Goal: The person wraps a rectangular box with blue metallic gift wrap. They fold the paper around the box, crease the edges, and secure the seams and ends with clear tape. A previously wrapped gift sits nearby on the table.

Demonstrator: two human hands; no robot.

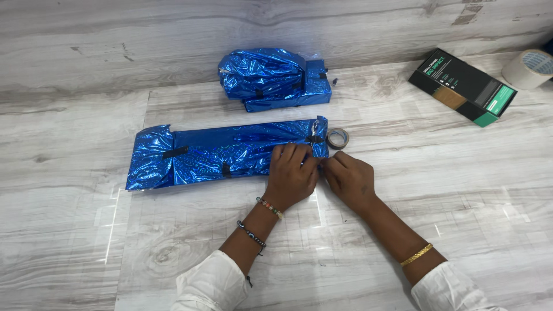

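Observation:
A long flat parcel wrapped in shiny blue foil paper lies across the middle of the table, with strips of dark tape on it. My left hand presses flat on its right end. My right hand pinches the paper's lower right corner, fingertips touching those of my left hand. A small roll of tape lies just beyond the parcel's right end.
A bundle of blue-wrapped parcels sits farther back. A black and green box and a large white tape roll lie at the far right. The table has a pale wood-grain top.

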